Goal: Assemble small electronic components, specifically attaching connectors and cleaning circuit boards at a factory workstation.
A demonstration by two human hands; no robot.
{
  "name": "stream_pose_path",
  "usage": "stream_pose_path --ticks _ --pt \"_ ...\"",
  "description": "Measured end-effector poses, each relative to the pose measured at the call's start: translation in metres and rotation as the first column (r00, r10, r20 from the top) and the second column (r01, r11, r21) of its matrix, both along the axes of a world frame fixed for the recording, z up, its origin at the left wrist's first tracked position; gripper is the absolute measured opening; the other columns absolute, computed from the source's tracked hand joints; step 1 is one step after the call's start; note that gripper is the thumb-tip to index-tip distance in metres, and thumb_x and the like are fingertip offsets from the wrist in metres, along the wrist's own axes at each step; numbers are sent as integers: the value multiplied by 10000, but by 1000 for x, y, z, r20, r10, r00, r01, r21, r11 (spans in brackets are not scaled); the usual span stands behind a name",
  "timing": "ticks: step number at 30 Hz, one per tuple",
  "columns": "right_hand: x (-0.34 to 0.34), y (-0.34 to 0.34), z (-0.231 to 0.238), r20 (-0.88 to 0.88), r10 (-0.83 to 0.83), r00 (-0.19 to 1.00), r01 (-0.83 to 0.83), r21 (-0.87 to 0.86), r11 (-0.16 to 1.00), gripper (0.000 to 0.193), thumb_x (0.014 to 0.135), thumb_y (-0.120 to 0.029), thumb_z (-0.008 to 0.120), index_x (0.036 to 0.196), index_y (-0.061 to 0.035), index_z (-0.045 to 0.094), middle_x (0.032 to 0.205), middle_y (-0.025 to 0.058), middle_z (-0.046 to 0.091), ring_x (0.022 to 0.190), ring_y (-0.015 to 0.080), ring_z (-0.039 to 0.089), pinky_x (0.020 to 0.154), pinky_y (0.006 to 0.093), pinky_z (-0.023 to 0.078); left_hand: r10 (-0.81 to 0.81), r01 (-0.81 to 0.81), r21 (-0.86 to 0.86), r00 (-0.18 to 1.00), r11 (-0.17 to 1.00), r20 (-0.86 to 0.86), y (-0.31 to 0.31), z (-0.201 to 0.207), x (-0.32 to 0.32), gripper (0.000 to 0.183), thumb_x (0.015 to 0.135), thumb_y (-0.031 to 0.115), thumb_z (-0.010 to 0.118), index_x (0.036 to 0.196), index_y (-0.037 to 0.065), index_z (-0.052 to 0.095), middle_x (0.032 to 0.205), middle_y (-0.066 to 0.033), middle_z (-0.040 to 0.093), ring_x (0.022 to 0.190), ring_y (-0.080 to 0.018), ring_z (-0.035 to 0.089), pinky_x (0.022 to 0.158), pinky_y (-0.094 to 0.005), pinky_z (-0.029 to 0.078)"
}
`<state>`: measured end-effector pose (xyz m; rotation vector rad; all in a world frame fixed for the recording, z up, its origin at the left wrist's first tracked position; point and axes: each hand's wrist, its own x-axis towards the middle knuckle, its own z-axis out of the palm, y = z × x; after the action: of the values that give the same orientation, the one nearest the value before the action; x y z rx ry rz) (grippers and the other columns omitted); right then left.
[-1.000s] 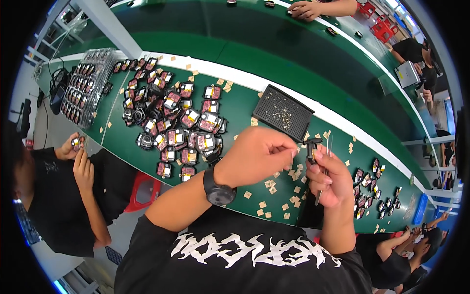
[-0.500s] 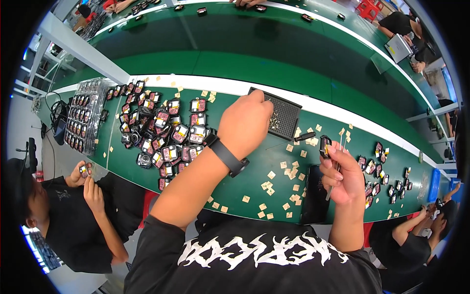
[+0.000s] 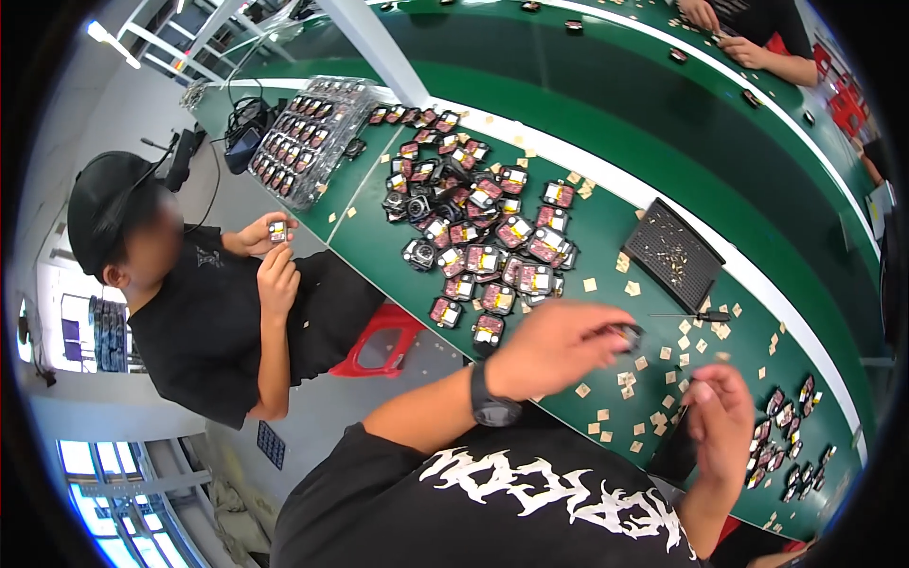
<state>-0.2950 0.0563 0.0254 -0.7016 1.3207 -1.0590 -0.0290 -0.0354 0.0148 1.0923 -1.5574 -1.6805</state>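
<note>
My left hand [image 3: 559, 350], with a black watch strapped on its wrist, grips a small dark watch-like device [image 3: 622, 335] between thumb and fingers. The device is slightly blurred. To its right, my right hand [image 3: 721, 417] is raised over the table edge with thumb and fingers bent together. Whatever lies in those fingers is too small and blurred to name. Beyond both hands sits a black tray [image 3: 675, 251] holding many tiny metal pieces. A screwdriver [image 3: 705, 316] with a black handle lies at its near edge.
A heap of black-cased devices [image 3: 483, 227] covers the table's left part; another group [image 3: 781, 431] lies right. Tan square papers [image 3: 625, 379] are scattered between. A clear blister tray [image 3: 312, 137] stands far left. A seated co-worker [image 3: 199, 303] handles a similar device.
The view has swung left. My left hand has come back from the tray and now holds a device. The device and metal tool earlier in my right hand no longer show clearly there.
</note>
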Motion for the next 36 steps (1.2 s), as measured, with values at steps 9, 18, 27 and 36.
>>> stream_pose_path --ticks 9,18,27,36 --pt "-144 92 -29 -805 -347 481 346 -189 919 213 1009 -144 637 1173 -9 620 912 -6 621 733 44 530 624 210 421 858 -662 -566 481 492 182 -37 -46 187 214 987 155 682 1097 -28 699 906 -39 709 749 -90 619 673 -243 495" --pt "-158 95 -31 -947 -321 -5 214 -314 925 260 844 -109 785 1044 24 686 887 132 649 698 181 556 643 328 463 792 -531 -594 323 604 518 -72 -121 350 396 1017 378 623 1126 8 715 882 -32 703 684 -91 566 553 -242 441" --pt "-153 75 -21 -923 -350 159 206 -316 926 335 813 -78 786 1108 30 667 1017 164 663 886 324 654 796 389 522 582 -548 -401 812 734 -45 -2 27 100 777 985 543 603 1491 -26 445 1387 -206 590 1130 -269 643 936 -391 515" --pt "-138 63 -13 -964 -120 239 44 -112 993 571 710 -85 857 1227 1 632 1209 181 663 1112 352 644 961 406 503 -476 449 -309 329 839 -815 77 94 35 1459 699 835 701 1602 0 -83 1589 -397 176 1507 -499 174 1199 -618 147"
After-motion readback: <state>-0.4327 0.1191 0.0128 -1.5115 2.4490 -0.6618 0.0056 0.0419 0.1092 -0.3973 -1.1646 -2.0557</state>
